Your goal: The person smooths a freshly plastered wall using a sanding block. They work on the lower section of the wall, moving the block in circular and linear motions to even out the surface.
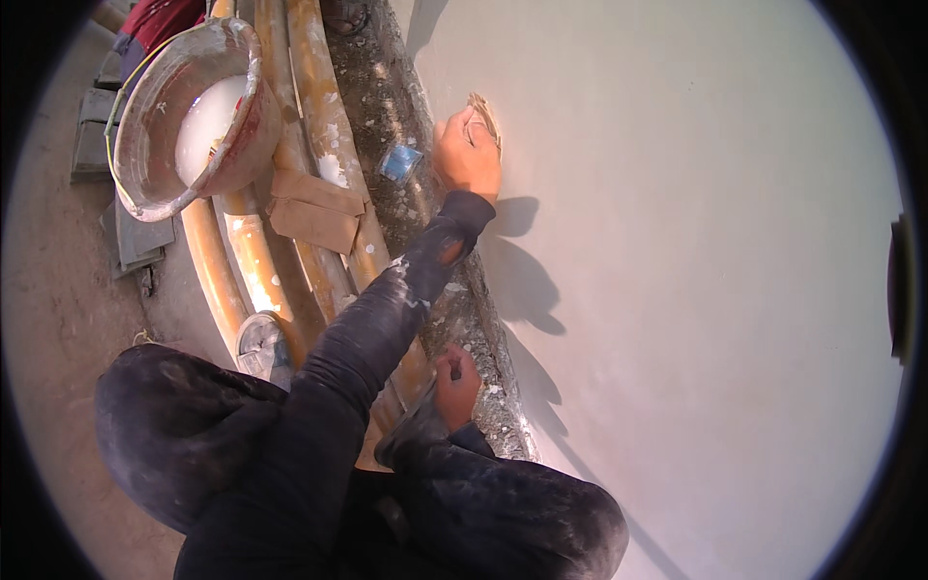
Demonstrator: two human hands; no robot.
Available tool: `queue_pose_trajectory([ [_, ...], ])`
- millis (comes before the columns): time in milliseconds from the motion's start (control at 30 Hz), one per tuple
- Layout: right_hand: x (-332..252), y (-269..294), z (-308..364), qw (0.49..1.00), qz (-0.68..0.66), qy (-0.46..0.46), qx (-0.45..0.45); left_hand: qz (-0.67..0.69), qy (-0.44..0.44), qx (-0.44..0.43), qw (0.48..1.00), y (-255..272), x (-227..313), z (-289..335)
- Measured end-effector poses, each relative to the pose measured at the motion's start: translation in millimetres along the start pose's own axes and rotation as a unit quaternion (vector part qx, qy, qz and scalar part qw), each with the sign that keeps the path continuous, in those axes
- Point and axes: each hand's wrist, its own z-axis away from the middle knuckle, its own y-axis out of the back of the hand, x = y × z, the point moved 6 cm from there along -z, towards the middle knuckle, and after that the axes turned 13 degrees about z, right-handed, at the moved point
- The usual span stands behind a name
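Observation:
My left arm reaches up and across to the pale wall (696,271). In my left hand (467,159) is a folded piece of sandpaper (486,114), tan and worn-looking, pressed against the wall's surface. The fingers are closed around it. Lower down, beside my right knee, my right hand (457,389) rests near the rough ledge at the wall's foot. Its fingers are curled in a loose ring, and nothing shows in them. A small blue packet (399,162) lies on the ledge (372,101) just left of my left hand.
Bamboo poles (253,256), spattered with white, run along the ledge. A plaster-smeared bucket (135,159) with white stuff inside stands on them, next to brown folded sheets (317,213). Grey slabs (94,135) lie beyond. Part of another person's red clothing (159,21) shows at top left.

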Motion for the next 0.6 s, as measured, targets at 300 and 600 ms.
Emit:
queue_pose_trajectory([
  [300,-6.4,-7.0,-10.5,1.000,-0.011,0.009,-0.004,0.017,-0.018,-0.016,1.000,4.3,-3.7,-13.0],
  [600,-3.4,-6.7,-10.1,0.999,-0.025,-0.011,-0.023,0.051,-0.044,-0.017,0.998,9.9,24.6,-3.8],
])
